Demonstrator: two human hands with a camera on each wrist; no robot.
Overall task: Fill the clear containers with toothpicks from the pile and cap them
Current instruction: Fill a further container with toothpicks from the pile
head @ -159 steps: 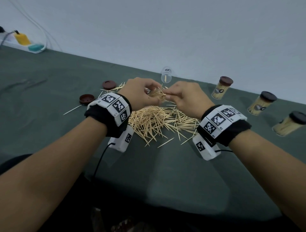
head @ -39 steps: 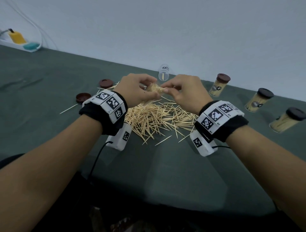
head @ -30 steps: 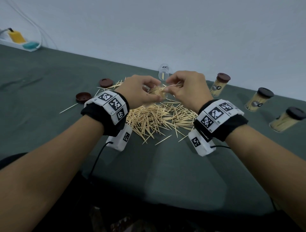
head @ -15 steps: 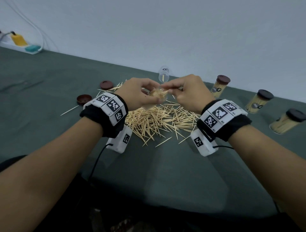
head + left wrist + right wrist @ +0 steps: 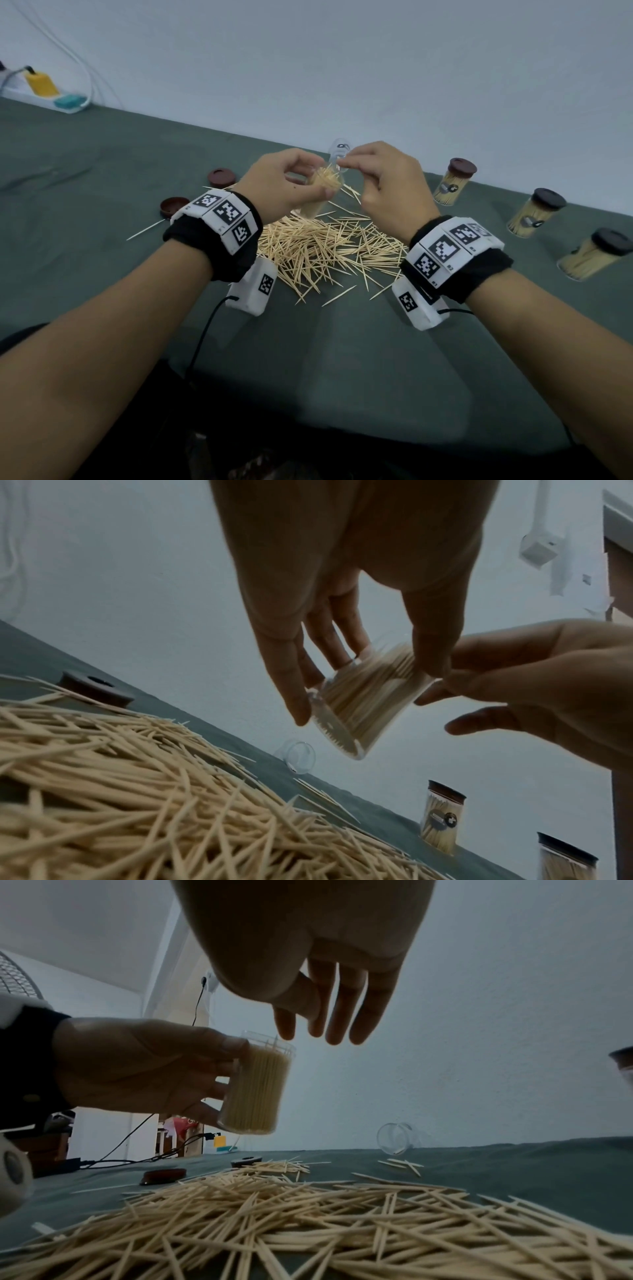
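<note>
Covering the surface (image 5: 102,164), green cloth meets a pale wall; left hand (image 5: 284,186) grips the container (image 5: 320,195), right hand (image 5: 387,181) hovers loose-fingered.

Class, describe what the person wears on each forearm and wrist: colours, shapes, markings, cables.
Both forearms are bare, with no sleeves. Each wrist carries a black fabric band topped by white blocks printed with black square codes. A white boxy camera unit hangs beneath each wrist, trailing a thin black cable.
</note>
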